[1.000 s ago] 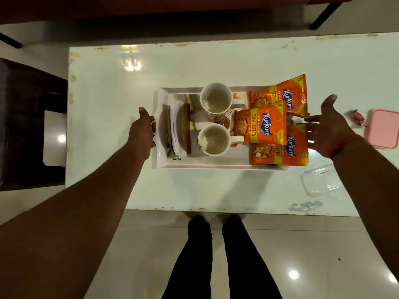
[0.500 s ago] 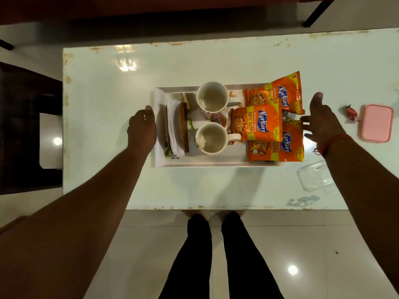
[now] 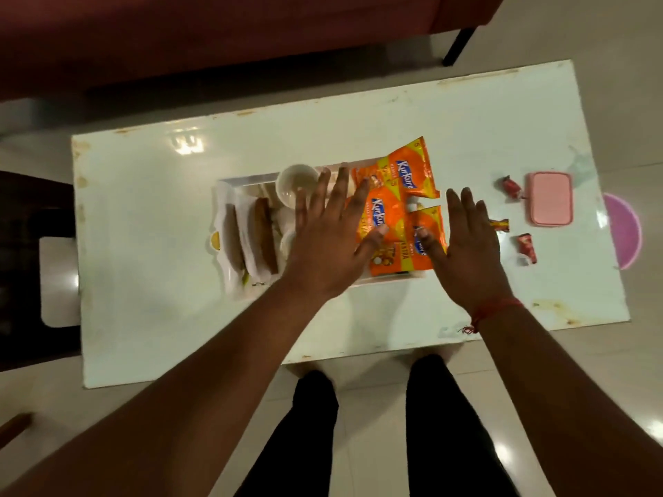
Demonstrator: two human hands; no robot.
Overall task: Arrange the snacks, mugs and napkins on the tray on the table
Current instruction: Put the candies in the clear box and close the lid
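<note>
A: The tray [image 3: 247, 181] is seen near the middle of the white table [image 3: 143, 195]. What is found at the tray's left end?

B: Napkins [image 3: 229, 227] and a brown wooden holder [image 3: 266, 238] are stood there. Right of them, toward the tray's far side, one mug [image 3: 295, 184] is shown; a second mug is mostly hidden.

A: And the left hand [image 3: 332, 242]?

B: It is spread flat above the tray's middle, fingers straight, nothing gripped. Contact cannot be told.

A: Further right?

B: Three orange snack packets [image 3: 407, 170] are overlapped at the tray's right end. The right hand [image 3: 466, 245] is held flat beside them, nothing clasped. Beyond the tray, red wrappers [image 3: 511, 186] and a pink box [image 3: 550, 204] are laid.
</note>
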